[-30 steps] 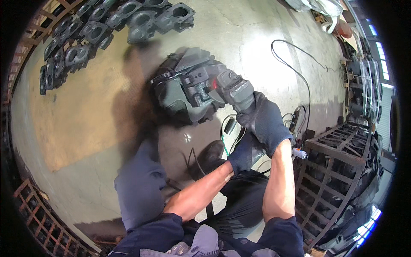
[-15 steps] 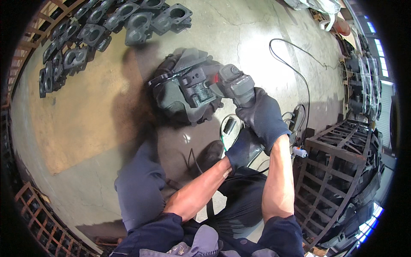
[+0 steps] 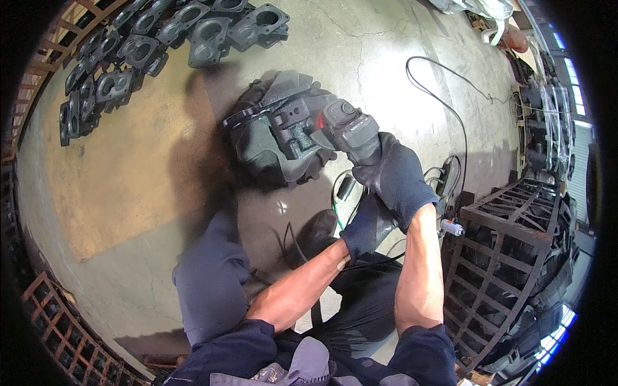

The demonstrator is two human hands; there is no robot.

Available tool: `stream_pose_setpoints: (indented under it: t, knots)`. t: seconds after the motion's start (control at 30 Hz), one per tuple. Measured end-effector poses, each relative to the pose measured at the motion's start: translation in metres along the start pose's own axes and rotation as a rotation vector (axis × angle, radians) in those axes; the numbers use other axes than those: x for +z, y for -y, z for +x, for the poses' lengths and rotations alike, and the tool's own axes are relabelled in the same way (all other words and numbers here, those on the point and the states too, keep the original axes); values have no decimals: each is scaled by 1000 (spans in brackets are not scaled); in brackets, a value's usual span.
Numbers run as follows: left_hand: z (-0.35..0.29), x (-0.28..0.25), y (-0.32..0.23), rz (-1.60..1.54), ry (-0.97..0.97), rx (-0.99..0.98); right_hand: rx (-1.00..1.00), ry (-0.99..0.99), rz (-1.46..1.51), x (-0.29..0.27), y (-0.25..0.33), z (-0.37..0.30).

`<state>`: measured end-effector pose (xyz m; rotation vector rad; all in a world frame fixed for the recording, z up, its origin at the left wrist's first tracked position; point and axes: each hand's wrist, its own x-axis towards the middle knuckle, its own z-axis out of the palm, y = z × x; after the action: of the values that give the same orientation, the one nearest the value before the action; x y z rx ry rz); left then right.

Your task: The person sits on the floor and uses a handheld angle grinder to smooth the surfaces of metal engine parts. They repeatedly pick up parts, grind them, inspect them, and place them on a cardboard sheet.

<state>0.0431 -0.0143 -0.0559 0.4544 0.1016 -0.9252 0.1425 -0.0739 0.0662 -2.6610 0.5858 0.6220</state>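
Both my hands wear dark gloves. My right hand (image 3: 400, 175) is closed around the body of a grey angle grinder (image 3: 355, 132), just behind its head. Nearer to me, my left hand (image 3: 368, 225) is closed at the rear of the same tool, its fingertips partly hidden by the right hand and wrist. The grinder's disc meets the right side of a dark cast metal part (image 3: 267, 138), a bulky block with recesses and raised lugs that rests low over the floor. What supports the casting is hidden.
Rows of dark flanged castings (image 3: 209, 38) lie at the far left. A black cable (image 3: 460, 122) curves over the concrete floor on the right, beside a rusty metal cage (image 3: 496, 251). Another rusty grid (image 3: 61, 328) stands at the lower left. My shoe (image 3: 322, 228) is close to the casting.
The grinder's head has shifted slightly left and tilted a little against the casting. My hands keep their grip, and the casting stays in place.
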Motion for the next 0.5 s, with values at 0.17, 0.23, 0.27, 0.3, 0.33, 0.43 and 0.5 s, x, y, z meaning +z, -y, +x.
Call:
stream_pose_setpoints:
  t: [0.17, 0.23, 0.27, 0.3, 0.33, 0.43, 0.5]
  knots:
    - [3, -6, 3, 203, -17, 54, -28, 6, -2, 1, 0, 2]
    - [-2, 5, 1, 133, -50, 33, -37, 6, -59, 0, -3, 0]
    - [-4, 7, 0, 85, -57, 33, -45, 10, -86, 1, -3, -1]
    - [-6, 8, 3, 6, -39, 46, -42, 5, -76, 2, -4, -2]
    - [-7, 7, 5, -72, -21, 58, -38, 0, -66, 3, -6, -1]
    - [-3, -3, 11, 133, 76, 16, -15, -10, -75, 2, -5, -5]
    - [-3, -3, 22, 65, 84, 19, 5, -11, -85, 0, -5, -9]
